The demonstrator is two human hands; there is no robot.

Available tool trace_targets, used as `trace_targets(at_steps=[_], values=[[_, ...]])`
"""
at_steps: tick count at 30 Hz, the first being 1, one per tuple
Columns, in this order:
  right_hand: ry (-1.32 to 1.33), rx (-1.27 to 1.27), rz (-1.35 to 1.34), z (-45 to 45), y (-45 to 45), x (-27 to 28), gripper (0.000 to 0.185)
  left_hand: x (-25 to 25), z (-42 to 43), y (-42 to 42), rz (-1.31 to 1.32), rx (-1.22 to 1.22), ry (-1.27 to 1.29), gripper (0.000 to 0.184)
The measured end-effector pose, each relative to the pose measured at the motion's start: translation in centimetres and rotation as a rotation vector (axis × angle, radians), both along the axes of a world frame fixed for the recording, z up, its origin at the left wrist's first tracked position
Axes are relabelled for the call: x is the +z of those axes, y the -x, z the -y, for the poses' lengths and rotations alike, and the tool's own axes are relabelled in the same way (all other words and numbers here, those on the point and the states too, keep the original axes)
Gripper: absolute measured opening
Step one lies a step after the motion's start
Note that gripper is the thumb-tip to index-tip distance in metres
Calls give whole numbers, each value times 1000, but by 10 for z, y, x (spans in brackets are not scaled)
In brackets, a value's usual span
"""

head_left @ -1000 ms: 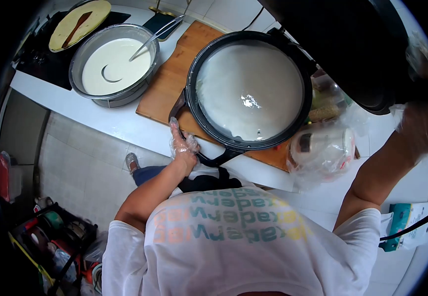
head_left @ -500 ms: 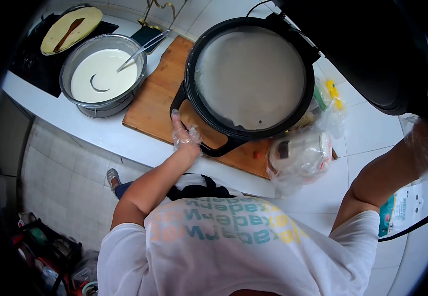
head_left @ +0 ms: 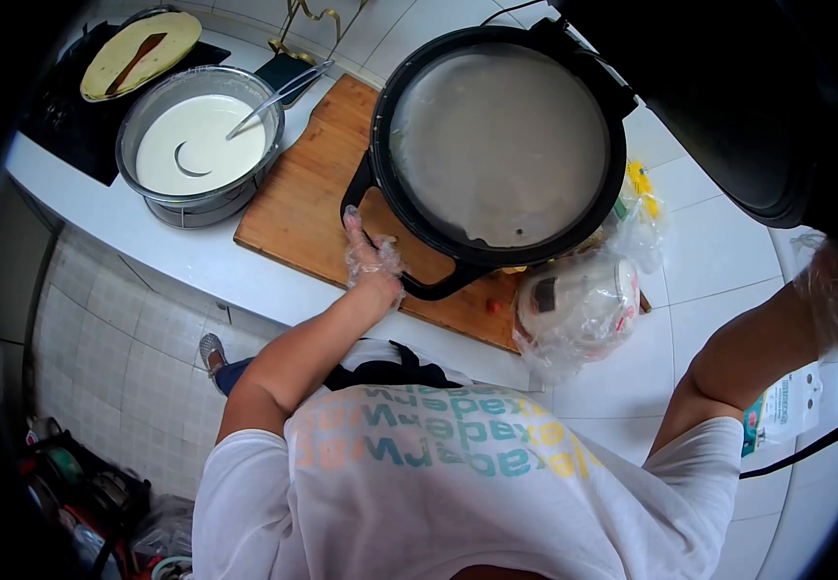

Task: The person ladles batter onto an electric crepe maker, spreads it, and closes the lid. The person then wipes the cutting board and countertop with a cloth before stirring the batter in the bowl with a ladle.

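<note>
A round black electric pan [head_left: 500, 145] stands on a wooden board, with a pale layer of batter [head_left: 496, 145] spread over its plate. My left hand [head_left: 373, 259], in a clear plastic glove, is closed round the pan's front handle [head_left: 359, 188]. The pan's raised dark lid [head_left: 728, 106] fills the upper right. At its right edge is my right hand [head_left: 833, 290], also in plastic; its fingers are hidden in the dark. Left of the board, a metal bowl [head_left: 127, 145] holds white batter and a ladle [head_left: 282, 97].
The wooden board [head_left: 288, 208] lies on a white counter [head_left: 81, 198]. A flat yellow pancake [head_left: 163, 66] with a brown spatula [head_left: 136, 64] is at the upper left. Right of the board sits a plastic-wrapped container [head_left: 577, 304], near a yellow-and-clear bag [head_left: 639, 208].
The pan has shifted slightly right and up in view, tilting a little, with my left hand still on its handle. The whole view has also shifted. The glare on the batter is gone.
</note>
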State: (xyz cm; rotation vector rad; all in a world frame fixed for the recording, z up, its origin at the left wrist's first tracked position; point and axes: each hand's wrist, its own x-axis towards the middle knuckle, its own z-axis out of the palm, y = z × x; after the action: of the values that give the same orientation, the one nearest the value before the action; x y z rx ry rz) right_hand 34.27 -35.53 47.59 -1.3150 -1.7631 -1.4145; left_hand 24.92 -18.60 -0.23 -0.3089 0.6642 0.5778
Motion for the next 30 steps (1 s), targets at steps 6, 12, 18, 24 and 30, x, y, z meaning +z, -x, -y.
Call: trace_targets(at_steps=[6, 12, 18, 24, 30], values=[[23, 27, -16, -7, 2, -17, 18, 8, 3, 6, -26, 34, -12, 61], [104, 125, -52, -45, 7, -68, 19, -14, 11, 38, -187, 140, -122, 54], [327, 311, -511, -104, 46, -149, 22, -45, 17, 78, -289, 105, -6, 60], [494, 379, -960, -129, 39, -196, 27, -50, 20, 88, -443, 115, 23, 65], [491, 350, -982, -139, 0, -216, 31, -33, 19, 81, -368, 158, 19, 61]])
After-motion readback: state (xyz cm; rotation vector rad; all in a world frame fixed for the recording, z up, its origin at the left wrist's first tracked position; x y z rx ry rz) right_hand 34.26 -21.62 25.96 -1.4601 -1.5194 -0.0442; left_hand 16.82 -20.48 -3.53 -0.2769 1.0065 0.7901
